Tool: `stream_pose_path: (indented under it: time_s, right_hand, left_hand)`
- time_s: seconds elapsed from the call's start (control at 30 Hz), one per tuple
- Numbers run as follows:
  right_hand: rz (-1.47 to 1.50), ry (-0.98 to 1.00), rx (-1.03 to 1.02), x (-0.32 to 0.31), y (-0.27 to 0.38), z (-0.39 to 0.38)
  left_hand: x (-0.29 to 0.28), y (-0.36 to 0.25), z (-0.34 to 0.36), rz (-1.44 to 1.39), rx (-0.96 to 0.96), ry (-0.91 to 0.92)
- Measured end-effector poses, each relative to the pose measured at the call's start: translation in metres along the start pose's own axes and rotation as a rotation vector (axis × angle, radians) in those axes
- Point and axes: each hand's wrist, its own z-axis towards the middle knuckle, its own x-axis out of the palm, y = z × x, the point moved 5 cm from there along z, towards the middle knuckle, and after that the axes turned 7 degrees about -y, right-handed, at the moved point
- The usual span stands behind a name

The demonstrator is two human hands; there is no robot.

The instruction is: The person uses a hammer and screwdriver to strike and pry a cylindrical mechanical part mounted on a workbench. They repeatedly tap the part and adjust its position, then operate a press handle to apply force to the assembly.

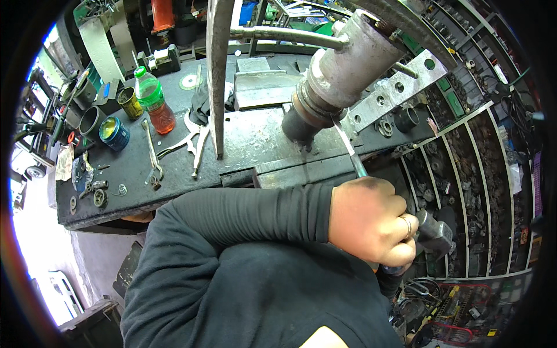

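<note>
- A slim tool [350,151] with a teal handle is gripped in the left hand [371,223]; the fingers are curled into a tight fist, and the blade is extended upward and slightly left beyond it.
- The tip of the blade is brought to the lower collar of a tilted metal cylinder [354,64]; whether contact is made cannot be told.
- The cylinder is set on a flat metal plate [249,139] on the workbench [136,194], above and left of the fist.
- A hammer head [436,235] is seen just right of the fist; its handle is hidden.
- The right hand [400,270] is mostly covered by the left, so its grip cannot be told.
- A green-capped bottle [149,98] on the left of the bench is partly filled with red liquid.
- Beside it are placed a yellow can [132,103] and a blue tub [114,134], in which a yellowish substance is seen.
- The shelves [464,127] at right are filled with small metal parts.
- The left forearm, dark-sleeved, is carried across the chest from left to right; its elbow is bent, and the back of the hand is turned upward.
- A ring is worn on one left finger.
</note>
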Motion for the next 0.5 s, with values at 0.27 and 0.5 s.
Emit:
stream_pose_path:
  time_s: [0.27,0.5]
  right_hand:
    - [0.154,0.031,0.031,0.054,0.037,0.013]
    - [0.122,0.068,0.012,0.052,0.046,0.029]
  left_hand:
    - [0.002,0.001,0.008,-0.009,0.063,0.122]
    - [0.001,0.01,0.011,-0.024,-0.028,0.062]
